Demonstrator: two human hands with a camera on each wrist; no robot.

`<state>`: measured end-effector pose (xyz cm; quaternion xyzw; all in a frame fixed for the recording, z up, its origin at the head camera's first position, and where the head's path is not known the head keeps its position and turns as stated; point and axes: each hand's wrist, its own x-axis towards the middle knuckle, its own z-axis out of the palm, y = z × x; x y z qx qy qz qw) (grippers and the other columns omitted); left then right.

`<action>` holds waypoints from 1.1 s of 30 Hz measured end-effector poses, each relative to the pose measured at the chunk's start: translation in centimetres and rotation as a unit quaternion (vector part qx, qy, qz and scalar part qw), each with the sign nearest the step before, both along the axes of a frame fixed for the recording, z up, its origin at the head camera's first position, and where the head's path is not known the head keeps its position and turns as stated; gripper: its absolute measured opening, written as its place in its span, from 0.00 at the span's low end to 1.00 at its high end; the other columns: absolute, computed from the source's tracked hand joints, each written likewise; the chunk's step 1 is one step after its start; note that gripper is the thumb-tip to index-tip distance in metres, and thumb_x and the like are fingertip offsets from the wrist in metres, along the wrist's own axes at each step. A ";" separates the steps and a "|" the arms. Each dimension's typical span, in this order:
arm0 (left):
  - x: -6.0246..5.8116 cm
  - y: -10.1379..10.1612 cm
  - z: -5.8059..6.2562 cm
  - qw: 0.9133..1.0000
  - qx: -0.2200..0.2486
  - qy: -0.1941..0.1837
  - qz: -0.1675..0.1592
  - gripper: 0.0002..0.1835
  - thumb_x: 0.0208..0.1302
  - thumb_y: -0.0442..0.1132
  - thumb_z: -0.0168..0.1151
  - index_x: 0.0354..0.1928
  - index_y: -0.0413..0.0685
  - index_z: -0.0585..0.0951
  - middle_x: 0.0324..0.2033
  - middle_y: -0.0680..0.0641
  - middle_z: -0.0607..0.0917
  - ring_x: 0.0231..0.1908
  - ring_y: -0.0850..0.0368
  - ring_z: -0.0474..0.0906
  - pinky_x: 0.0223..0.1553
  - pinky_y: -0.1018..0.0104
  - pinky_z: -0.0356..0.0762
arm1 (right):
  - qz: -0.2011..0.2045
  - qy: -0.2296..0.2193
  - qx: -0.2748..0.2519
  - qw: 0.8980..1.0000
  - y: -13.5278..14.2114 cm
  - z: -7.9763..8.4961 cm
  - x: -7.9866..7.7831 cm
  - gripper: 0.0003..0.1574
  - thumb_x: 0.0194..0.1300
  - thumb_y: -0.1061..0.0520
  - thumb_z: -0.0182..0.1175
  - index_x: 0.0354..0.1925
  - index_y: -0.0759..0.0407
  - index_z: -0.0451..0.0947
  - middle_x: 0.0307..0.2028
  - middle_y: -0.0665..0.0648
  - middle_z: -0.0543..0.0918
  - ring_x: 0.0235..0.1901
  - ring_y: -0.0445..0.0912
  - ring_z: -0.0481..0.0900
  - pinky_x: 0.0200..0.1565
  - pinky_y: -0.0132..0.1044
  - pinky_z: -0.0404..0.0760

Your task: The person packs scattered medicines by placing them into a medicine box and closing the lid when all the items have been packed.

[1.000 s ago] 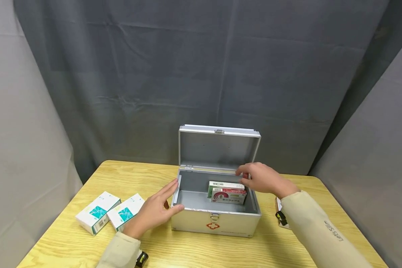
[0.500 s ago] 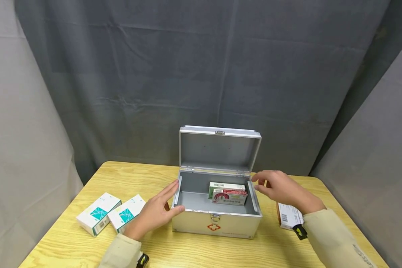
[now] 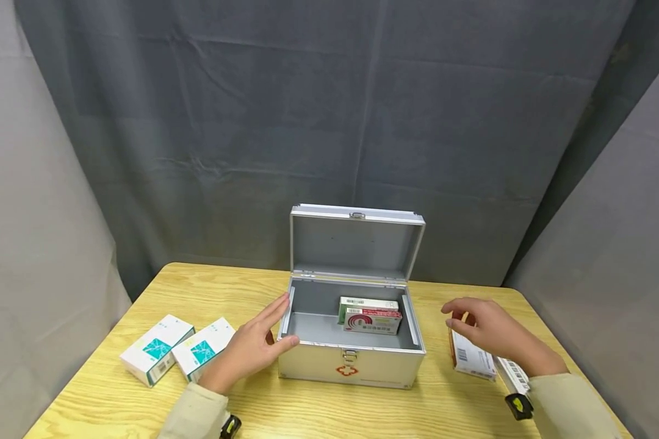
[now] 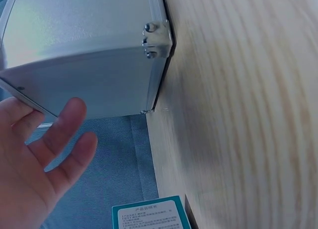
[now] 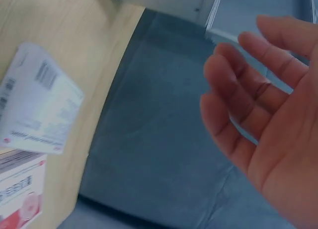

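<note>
An aluminium first-aid case [image 3: 307, 364] with a red cross emblem stands on the table, its lid [image 3: 357, 244] raised. Inside, at the right, a red-and-white medicine box [image 3: 372, 322] stands in front of a green-and-white one [image 3: 369, 302]. My left hand [image 3: 252, 349] rests its extended fingers on the case's left side; the left wrist view shows the fingertips at the wall. To the right of the case, my right hand [image 3: 489, 328] hovers with loosely bent fingers, holding nothing. Below it lie a white medicine box [image 3: 475, 360] and another box [image 3: 515, 375], partly hidden by the wrist.
Two white-and-teal medicine boxes [image 3: 158, 349] lie at the left of the wooden table [image 3: 307, 414], the nearer-to-case one [image 3: 204, 347] close by my left forearm. A dark grey curtain [image 3: 329, 122] hangs behind, with pale cloth at both sides.
My right hand has moved right and down, from over the case's right edge to above the boxes at the right, which show more now. My left hand has stayed at the case.
</note>
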<state>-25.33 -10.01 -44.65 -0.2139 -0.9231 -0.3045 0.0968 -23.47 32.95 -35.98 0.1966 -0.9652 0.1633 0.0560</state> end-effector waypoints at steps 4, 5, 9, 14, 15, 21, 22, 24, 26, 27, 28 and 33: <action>0.0 0.0 0.0 1.000 -0.004 -0.003 0.002 0.42 0.55 0.70 0.49 0.70 0.67 0.52 0.70 0.67 0.50 0.67 0.57 0.58 0.61 0.50 0.66 | -0.030 -0.006 -0.004 1.000 1.5 -1.0 0.1 0.13 0.63 0.50 0.56 0.45 0.49 0.78 0.34 0.44 0.80 0.30 0.34 0.73 0.29 0.28 0.73; 0.0 0.0 0.1 1.000 -0.004 -0.006 0.003 0.42 0.55 0.71 0.49 0.70 0.68 0.52 0.70 0.68 0.50 0.67 0.57 0.58 0.61 0.50 0.66 | -0.037 -0.008 -0.007 0.999 1.9 -1.3 0.1 0.13 0.63 0.50 0.56 0.45 0.49 0.78 0.33 0.45 0.80 0.30 0.34 0.73 0.29 0.28 0.73; 0.0 0.0 0.2 1.000 -0.006 -0.010 0.002 0.42 0.55 0.71 0.49 0.70 0.68 0.51 0.70 0.68 0.50 0.67 0.56 0.59 0.60 0.49 0.67 | -0.060 -0.007 -0.011 0.998 3.3 -2.2 0.3 0.13 0.62 0.50 0.57 0.45 0.50 0.78 0.33 0.46 0.80 0.27 0.34 0.71 0.27 0.29 0.71; 0.1 0.0 0.1 1.000 -0.005 -0.004 0.003 0.42 0.55 0.71 0.48 0.70 0.68 0.52 0.70 0.67 0.51 0.66 0.57 0.60 0.60 0.49 0.68 | -0.086 -0.034 -0.011 0.996 4.6 -3.4 0.4 0.13 0.62 0.50 0.57 0.45 0.52 0.78 0.32 0.48 0.80 0.28 0.37 0.72 0.28 0.31 0.71; 0.1 0.0 0.1 1.000 -0.006 -0.002 0.003 0.42 0.55 0.71 0.48 0.70 0.67 0.52 0.70 0.66 0.51 0.67 0.56 0.60 0.60 0.49 0.68 | -0.091 -0.041 -0.010 0.995 4.9 -3.7 0.4 0.14 0.62 0.50 0.57 0.45 0.52 0.78 0.32 0.48 0.80 0.29 0.38 0.73 0.29 0.32 0.71; 0.0 0.0 0.1 1.000 -0.012 -0.012 0.004 0.43 0.54 0.72 0.47 0.70 0.68 0.51 0.69 0.70 0.48 0.54 0.61 0.74 0.58 0.51 0.70 | -0.123 -0.056 0.016 0.991 5.9 -5.7 0.0 0.21 0.60 0.50 0.59 0.47 0.61 0.77 0.36 0.55 0.81 0.33 0.45 0.77 0.32 0.41 0.76; 0.0 0.0 0.1 1.000 -0.012 -0.015 0.004 0.43 0.54 0.73 0.47 0.70 0.69 0.51 0.69 0.71 0.48 0.52 0.62 0.75 0.57 0.52 0.70 | -0.132 -0.057 0.020 0.989 6.0 -6.0 -0.1 0.23 0.60 0.49 0.59 0.48 0.62 0.76 0.37 0.58 0.81 0.35 0.47 0.77 0.33 0.43 0.76; 0.0 0.0 0.2 1.000 -0.012 -0.017 0.003 0.43 0.53 0.73 0.47 0.70 0.68 0.51 0.69 0.70 0.48 0.42 0.66 0.77 0.56 0.53 0.71 | -0.150 -0.062 0.034 0.986 6.1 -6.5 -0.4 0.27 0.60 0.47 0.58 0.50 0.66 0.74 0.38 0.61 0.81 0.34 0.49 0.78 0.32 0.45 0.77; 0.0 -0.1 0.3 1.000 -0.013 -0.016 0.004 0.43 0.53 0.73 0.47 0.70 0.70 0.50 0.70 0.69 0.49 0.47 0.65 0.76 0.56 0.52 0.71 | -0.181 -0.081 0.043 0.979 6.1 -7.1 -0.7 0.33 0.61 0.43 0.55 0.52 0.68 0.72 0.39 0.65 0.81 0.34 0.51 0.79 0.30 0.46 0.77; 0.0 -0.1 0.3 1.000 -0.011 -0.015 0.004 0.43 0.53 0.73 0.47 0.70 0.70 0.51 0.70 0.68 0.50 0.48 0.64 0.77 0.57 0.52 0.70 | -0.202 -0.087 0.046 0.974 6.0 -7.3 -0.9 0.35 0.61 0.40 0.54 0.53 0.68 0.71 0.41 0.67 0.81 0.34 0.53 0.79 0.29 0.47 0.76; 0.1 -0.1 0.3 1.000 -0.009 -0.013 0.003 0.43 0.53 0.73 0.48 0.70 0.70 0.51 0.70 0.67 0.51 0.53 0.62 0.75 0.58 0.51 0.69 | -0.223 -0.091 0.047 0.969 5.9 -7.6 -1.0 0.37 0.61 0.38 0.53 0.52 0.68 0.72 0.40 0.67 0.81 0.33 0.53 0.79 0.27 0.47 0.76; 0.1 0.0 0.2 1.000 -0.001 -0.010 -0.001 0.41 0.55 0.69 0.50 0.69 0.69 0.52 0.70 0.66 0.52 0.61 0.56 0.69 0.60 0.49 0.67 | -0.320 -0.127 0.035 0.938 5.1 -9.0 -1.4 0.40 0.56 0.27 0.50 0.35 0.64 0.77 0.27 0.63 0.79 0.23 0.51 0.74 0.18 0.42 0.68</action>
